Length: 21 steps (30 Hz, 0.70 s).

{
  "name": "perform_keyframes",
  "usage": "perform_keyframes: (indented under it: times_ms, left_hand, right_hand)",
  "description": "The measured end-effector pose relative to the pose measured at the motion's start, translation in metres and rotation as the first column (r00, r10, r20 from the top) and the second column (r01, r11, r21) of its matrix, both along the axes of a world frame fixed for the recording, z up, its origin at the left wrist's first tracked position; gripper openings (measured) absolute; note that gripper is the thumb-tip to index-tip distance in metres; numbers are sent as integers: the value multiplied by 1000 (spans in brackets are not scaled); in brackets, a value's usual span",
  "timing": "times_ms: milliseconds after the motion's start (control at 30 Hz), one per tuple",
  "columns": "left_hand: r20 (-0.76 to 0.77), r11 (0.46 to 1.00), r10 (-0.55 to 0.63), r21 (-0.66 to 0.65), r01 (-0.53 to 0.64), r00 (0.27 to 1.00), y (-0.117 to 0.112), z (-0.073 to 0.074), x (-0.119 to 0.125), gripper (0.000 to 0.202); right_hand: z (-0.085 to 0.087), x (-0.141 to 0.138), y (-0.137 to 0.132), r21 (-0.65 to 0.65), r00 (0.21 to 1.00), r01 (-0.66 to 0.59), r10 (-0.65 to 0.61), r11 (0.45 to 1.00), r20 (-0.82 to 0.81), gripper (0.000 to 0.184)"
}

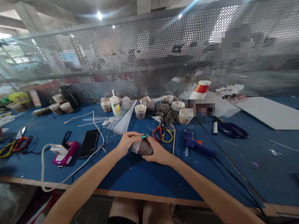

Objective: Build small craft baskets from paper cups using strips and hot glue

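Near the front of the blue table, both hands are closed around a small twine-wrapped cup [143, 147], tilted on its side with a whitish end to the left. My left hand [128, 141] grips it from the left and above. From the right, my right hand [157, 151] wraps it, thumb low and fingers over the top. Just behind are red-and-yellow-handled scissors [162, 134] and a heap of brown cord [167, 114]. To the right of them lies a blue glue gun [196, 143]. The fingertips partly cover the cup.
Several wrapped cups, including one [140, 111], line the back by a perforated metal screen [138, 60]. On the left lie a black phone [88, 143], a purple power strip [65, 153] with a white cable, and more scissors [15, 144]. A white board [272, 112] rests far right.
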<state>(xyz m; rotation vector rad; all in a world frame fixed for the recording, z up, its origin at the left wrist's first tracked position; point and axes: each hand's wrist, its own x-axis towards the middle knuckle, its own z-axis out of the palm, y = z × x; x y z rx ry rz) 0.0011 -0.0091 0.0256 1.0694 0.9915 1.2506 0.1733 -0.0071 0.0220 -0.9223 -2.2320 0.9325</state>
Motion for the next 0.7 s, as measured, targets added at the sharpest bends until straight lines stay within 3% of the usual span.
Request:
perform_keyframes:
  times_ms: [133,267,367,467,533,633,700]
  left_hand:
    - [22,992,61,-116,-59,998,8,-1,-7,33]
    - [-165,965,263,35,-261,951,20,-1,-21,28]
    - [-193,937,349,91,-338,917,24,-3,-28,26]
    - [-221,914,404,127,-385,888,21,-3,-29,35]
    - [-292,885,461,210,-415,838,16,-3,-26,43]
    - [-364,821,542,420,-386,757,10,-3,-21,30]
    - [-354,788,562,505,-354,747,8,-3,-19,20]
  right_hand:
    - [3,0,-1,-15,999,-45,45,999,-18,68]
    - [4,1,1,-108,992,-67,55,992,-114,69]
    - [2,1,5,-246,974,7,-63,969,-218,74]
    - [-4,-1,9,-426,909,76,-239,902,-342,80]
    - [-7,-2,11,-538,844,58,-329,841,-424,81]
    - [-7,-3,11,-652,750,-101,-373,752,-547,71]
    - [-4,-3,9,-680,707,-229,-361,696,-608,57]
